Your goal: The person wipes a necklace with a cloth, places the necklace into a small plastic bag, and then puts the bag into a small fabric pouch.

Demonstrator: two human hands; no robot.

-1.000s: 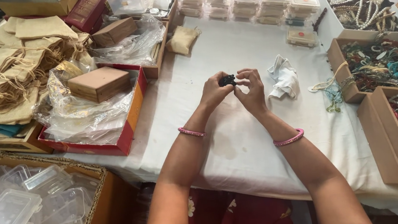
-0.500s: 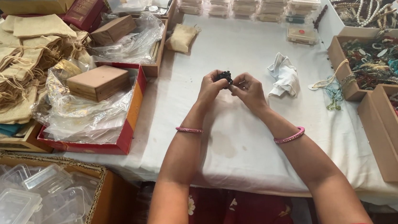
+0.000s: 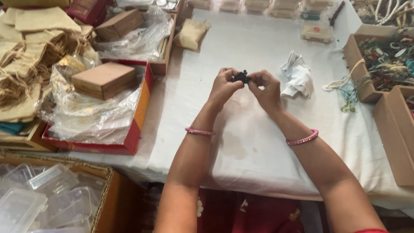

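Your left hand (image 3: 223,87) and your right hand (image 3: 267,88) are meeting above the white tablecloth (image 3: 249,143), each pinching 1 side of a small black beaded piece (image 3: 240,76). That piece is sitting between your 2 sets of fingertips, raised off the cloth, with your left fingers closing on its left end and your right fingers on its right end. You are wearing 1 pink bangle (image 3: 199,131) on your left wrist and another on the right. Just beside your right hand, a crumpled white cloth (image 3: 297,76) is lying on the table. Well apart to your right, a cardboard box of mixed jewellery (image 3: 402,62) is sitting, and to your left a red tray with plastic wrap (image 3: 99,116).
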